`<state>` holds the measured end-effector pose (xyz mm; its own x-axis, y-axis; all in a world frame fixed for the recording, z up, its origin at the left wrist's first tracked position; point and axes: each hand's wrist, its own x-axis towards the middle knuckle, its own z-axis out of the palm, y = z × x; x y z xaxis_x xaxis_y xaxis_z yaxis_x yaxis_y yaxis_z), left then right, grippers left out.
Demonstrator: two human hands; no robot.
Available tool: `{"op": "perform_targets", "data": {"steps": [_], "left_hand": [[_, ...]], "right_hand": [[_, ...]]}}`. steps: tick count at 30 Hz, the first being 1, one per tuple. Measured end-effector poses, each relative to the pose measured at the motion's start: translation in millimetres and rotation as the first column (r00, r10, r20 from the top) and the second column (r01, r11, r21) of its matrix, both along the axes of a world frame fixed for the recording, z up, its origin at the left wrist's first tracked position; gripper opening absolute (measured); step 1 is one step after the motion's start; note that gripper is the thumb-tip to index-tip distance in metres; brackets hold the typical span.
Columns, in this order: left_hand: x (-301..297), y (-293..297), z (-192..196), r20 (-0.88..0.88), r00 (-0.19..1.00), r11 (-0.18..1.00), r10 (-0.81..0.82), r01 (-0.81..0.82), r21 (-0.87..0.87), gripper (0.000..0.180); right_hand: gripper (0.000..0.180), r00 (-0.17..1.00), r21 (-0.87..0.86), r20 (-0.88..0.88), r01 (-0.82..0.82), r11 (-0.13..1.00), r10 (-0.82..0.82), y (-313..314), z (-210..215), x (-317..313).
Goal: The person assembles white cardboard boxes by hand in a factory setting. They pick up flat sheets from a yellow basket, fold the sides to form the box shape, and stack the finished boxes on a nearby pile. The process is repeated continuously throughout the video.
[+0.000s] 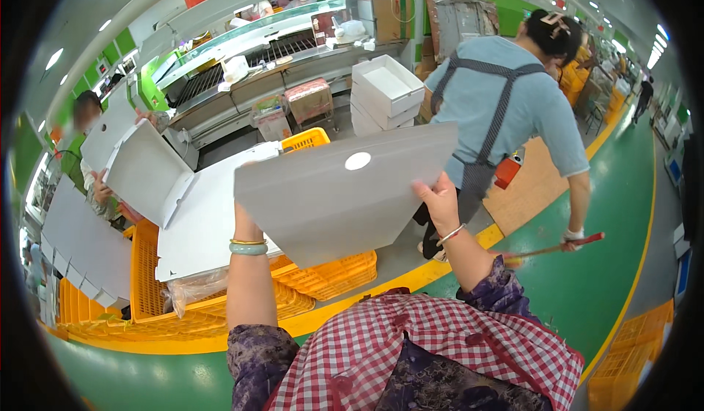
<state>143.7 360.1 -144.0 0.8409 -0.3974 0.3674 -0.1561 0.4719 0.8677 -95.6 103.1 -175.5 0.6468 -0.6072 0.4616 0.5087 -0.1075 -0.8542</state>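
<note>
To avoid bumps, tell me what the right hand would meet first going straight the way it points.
The grey board that the right hand holds comes first; beyond it, probably the stack of white boxes, though depth is unclear.

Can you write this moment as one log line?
right hand: holds grey board | left hand: mostly hidden behind board | nearby: yellow crates, stacked white boxes
</note>
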Motion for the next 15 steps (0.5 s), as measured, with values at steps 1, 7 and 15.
{"op": "perform_targets", "data": {"steps": [1,7,15], "left_hand": [[-3.9,-1.1,3.0,0.012,1.0,0.999,0.008,-0.008,0.034,0.022],[-53.3,34.5,-1.6,-0.103,0.989,0.976,-0.106,0.083,-0.203,0.036],[-92.3,18.9,7.4,0.264,0.947,0.961,0.182,-0.228,0.157,0.06]], "right_hand": [[0.042,1.0,0.022,0.011,0.016,1.0,-0.016,0.4,0.8,1.1],[0.04,0.994,0.046,0.055,0.092,0.995,-0.094,10.1,5.0,3.4],[0.056,0.975,0.076,0.08,0.2,0.977,-0.206,23.0,7.2,17.5]]}}
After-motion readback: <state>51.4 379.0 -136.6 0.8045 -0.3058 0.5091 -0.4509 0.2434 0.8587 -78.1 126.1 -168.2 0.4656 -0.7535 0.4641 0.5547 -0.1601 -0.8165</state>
